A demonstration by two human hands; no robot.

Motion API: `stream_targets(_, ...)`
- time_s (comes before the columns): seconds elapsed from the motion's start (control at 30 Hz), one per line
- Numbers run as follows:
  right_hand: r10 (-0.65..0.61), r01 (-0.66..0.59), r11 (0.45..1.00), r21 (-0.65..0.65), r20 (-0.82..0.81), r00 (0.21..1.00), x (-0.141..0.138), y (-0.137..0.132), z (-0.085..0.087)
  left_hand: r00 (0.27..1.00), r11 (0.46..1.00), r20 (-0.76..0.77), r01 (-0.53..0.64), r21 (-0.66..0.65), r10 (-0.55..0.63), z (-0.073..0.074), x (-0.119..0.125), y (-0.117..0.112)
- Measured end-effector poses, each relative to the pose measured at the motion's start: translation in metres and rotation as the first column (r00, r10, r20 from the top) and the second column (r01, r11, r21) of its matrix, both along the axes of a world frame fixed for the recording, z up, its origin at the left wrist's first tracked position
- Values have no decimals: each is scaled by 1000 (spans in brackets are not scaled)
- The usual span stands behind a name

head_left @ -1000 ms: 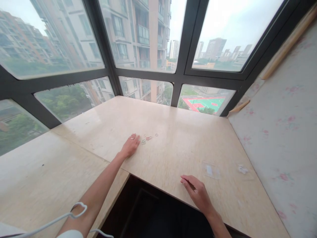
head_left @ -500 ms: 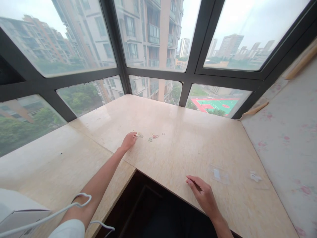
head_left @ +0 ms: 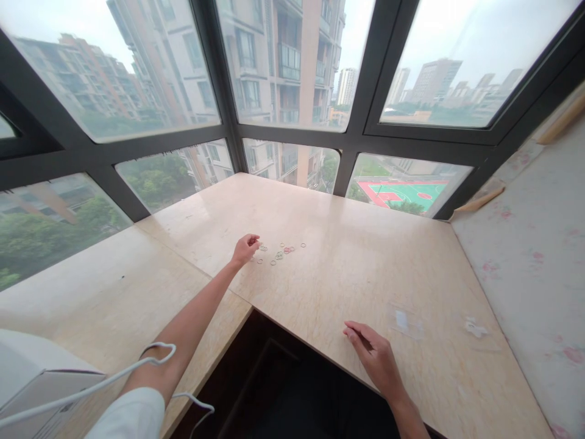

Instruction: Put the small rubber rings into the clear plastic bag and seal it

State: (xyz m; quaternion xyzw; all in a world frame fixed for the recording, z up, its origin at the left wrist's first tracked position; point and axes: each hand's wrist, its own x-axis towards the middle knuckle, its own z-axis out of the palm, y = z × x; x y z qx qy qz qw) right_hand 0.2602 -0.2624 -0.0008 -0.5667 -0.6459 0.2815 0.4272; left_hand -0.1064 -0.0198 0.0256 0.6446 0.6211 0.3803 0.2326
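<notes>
Several small coloured rings (head_left: 282, 251) lie scattered on the pale marble window ledge (head_left: 320, 286). My left hand (head_left: 245, 249) is stretched far out at the left end of that scatter, fingers curled together in a pinch over the nearest rings; what is inside the pinch is too small to make out. My right hand (head_left: 375, 356) rests near the ledge's front edge, fingers lying flat and loosely together, holding nothing. A small clear plastic bag (head_left: 404, 322) lies just to the right of it.
A bit of torn clear wrapping (head_left: 475, 328) lies at the right, by the flower-patterned wall (head_left: 539, 244). Dark window frames (head_left: 351, 137) close off the back. A white box (head_left: 31, 378) and a white cable (head_left: 137, 366) sit at my lower left. A dark gap (head_left: 283, 390) opens below the ledge.
My left hand went from lying flat beside the rings to a raised, curled pinch over them. A few rings now lie spread further left. My right hand has hardly moved.
</notes>
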Motion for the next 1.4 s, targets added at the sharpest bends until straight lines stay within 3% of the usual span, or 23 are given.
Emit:
stream_targets(0.13,-1,1,1000,-1,1,1000,1,0,0,996,999,92,-25,27,22,6,10,6)
stream_targets(0.23,-2,2,1000,0,2,1000,1,0,0,997,999,79,-27,39,24,8,15,12)
stream_targets(0.4,-3,4,1000,5,-7,1000,1,0,1,995,998,-90,-29,52,34,0,9,11)
stream_targets(0.6,-4,3,1000,-8,-12,1000,2,0,-1,938,997,-340,82,17,-71,-13,1,-1)
stream_targets(0.9,0,0,1000,-13,-3,1000,2,0,-1,847,999,-531,42,16,-27,-12,9,4)
stream_targets(1.1,-1,1,1000,-7,-7,1000,2,0,-1,846,996,-526,-52,73,83,-12,4,0)
stream_targets(1.27,0,-1,1000,-18,-19,1000,2,0,0,864,973,-450,-171,157,225,-8,-17,-5)
stream_targets(1.4,0,0,1000,-24,-19,1000,2,0,-1,881,965,-400,-203,164,253,-3,-32,-10)
